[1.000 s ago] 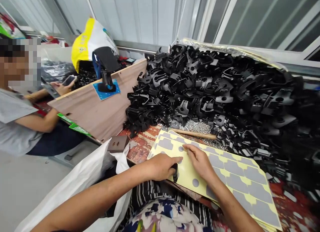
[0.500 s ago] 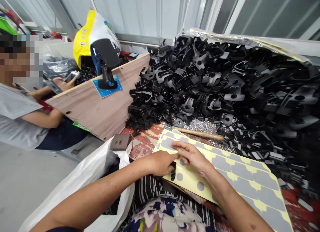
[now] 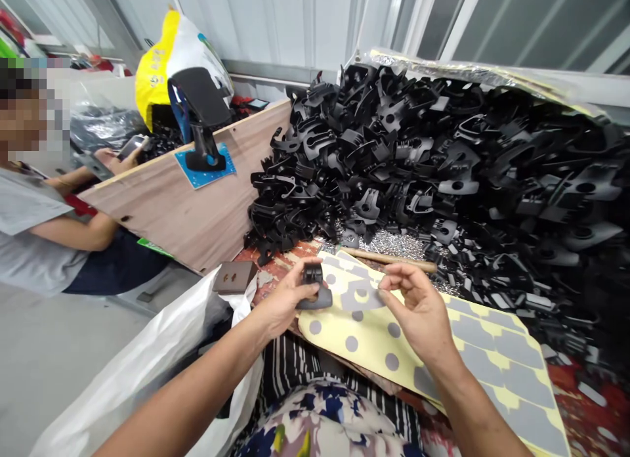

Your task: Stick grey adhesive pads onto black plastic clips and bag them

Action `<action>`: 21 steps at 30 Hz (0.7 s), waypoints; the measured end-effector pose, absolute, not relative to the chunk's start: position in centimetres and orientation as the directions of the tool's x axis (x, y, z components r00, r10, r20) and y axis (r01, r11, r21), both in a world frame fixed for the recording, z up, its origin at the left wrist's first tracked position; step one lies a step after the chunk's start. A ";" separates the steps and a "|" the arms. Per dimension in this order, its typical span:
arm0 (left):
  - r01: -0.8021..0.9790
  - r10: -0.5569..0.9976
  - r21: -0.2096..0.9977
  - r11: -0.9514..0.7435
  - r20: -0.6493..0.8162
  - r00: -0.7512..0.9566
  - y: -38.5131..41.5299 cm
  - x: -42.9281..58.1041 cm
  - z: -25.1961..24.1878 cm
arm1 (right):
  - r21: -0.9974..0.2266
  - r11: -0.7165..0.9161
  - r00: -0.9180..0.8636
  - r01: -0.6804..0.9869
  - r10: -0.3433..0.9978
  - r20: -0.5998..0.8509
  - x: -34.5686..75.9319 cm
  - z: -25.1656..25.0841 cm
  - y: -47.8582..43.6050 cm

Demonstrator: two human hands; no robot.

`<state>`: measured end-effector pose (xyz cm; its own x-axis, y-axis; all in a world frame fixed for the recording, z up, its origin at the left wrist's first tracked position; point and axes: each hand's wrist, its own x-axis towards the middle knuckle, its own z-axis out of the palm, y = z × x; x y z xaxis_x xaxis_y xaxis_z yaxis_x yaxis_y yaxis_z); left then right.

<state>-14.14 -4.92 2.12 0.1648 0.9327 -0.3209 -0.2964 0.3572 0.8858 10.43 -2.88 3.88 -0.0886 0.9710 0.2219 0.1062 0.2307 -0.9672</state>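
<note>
over the yellow sheet (image 3: pixel 374 345), left hand (image 3: pixel 283 299) grips a black clip (image 3: pixel 314 289); right hand (image 3: pixel 418 309) pinches a grey sticker (image 3: pixel 361 298).

No text, brand, number or sign can be read. The yellow-and-white bag (image 3: pixel 170 56) behind the wooden board carries dark printed marks, and the green strip (image 3: pixel 155 247) below the board shows print, but both are too small and blurred to make out.

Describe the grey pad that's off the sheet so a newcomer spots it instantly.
Start at the yellow backing sheet lying in front of the heap of black plastic parts. Above its near-left end, the right hand pinches a thin grey adhesive pad. Unlike the pads in rows on the sheet, it is lifted and has a hole.
</note>
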 end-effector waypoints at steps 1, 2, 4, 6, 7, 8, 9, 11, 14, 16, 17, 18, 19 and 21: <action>-0.407 0.930 0.837 0.366 -0.319 0.181 -5.0 -13.8 2.4 | -0.971 0.215 -0.101 0.104 0.974 0.205 10.3 3.4 -3.1; -0.490 0.927 0.787 0.376 -0.313 0.209 -5.2 -13.4 2.6 | -0.974 0.201 -0.113 0.101 0.975 0.189 10.1 3.1 -3.4; -0.569 0.907 0.707 0.420 -0.307 0.288 -5.5 -12.5 3.0 | -0.980 0.177 -0.137 0.093 0.977 0.163 9.2 2.7 -3.9; -0.571 0.888 0.684 0.454 -0.301 0.347 -5.8 -11.7 3.2 | -0.983 0.162 -0.157 0.083 0.976 0.148 8.4 2.3 -4.3; -0.561 0.884 0.688 0.461 -0.296 0.363 -5.9 -11.4 3.2 | -0.984 0.159 -0.164 0.077 0.976 0.145 8.1 2.2 -4.4; -0.553 0.882 0.694 0.461 -0.290 0.371 -6.0 -11.3 3.2 | -0.985 0.156 -0.167 0.070 0.976 0.142 8.0 2.0 -4.4; -0.551 0.884 0.699 0.457 -0.286 0.370 -6.0 -11.3 3.1 | -0.986 0.152 -0.166 0.064 0.976 0.140 7.9 1.8 -4.4; -0.559 0.891 0.700 0.444 -0.280 0.357 -6.0 -11.4 2.8 | -0.988 0.145 -0.151 0.055 0.979 0.135 8.0 1.4 -4.5; -0.571 0.888 0.690 0.446 -0.262 0.378 -6.0 -11.6 2.4 | -0.989 0.136 -0.140 0.060 0.982 0.127 8.1 0.9 -4.5; -0.578 0.886 0.684 0.445 -0.245 0.393 -6.0 -11.6 2.1 | -0.988 0.135 -0.149 0.075 0.981 0.123 7.9 0.7 -4.5; -0.581 0.885 0.681 0.446 -0.240 0.398 -6.1 -11.5 2.0 | -0.987 0.137 -0.154 0.082 0.980 0.123 7.8 0.6 -4.5; -0.582 0.884 0.679 0.448 -0.240 0.401 -6.1 -11.4 2.0 | -0.986 0.141 -0.157 0.089 0.980 0.126 7.6 0.5 -4.5; -0.580 0.882 0.678 0.451 -0.241 0.404 -6.1 -11.3 2.0 | -0.985 0.146 -0.156 0.094 0.979 0.130 7.5 0.5 -4.5; -0.571 0.879 0.682 0.457 -0.244 0.411 -6.1 -11.1 2.0 | -0.983 0.151 -0.151 0.100 0.979 0.135 7.4 0.4 -4.4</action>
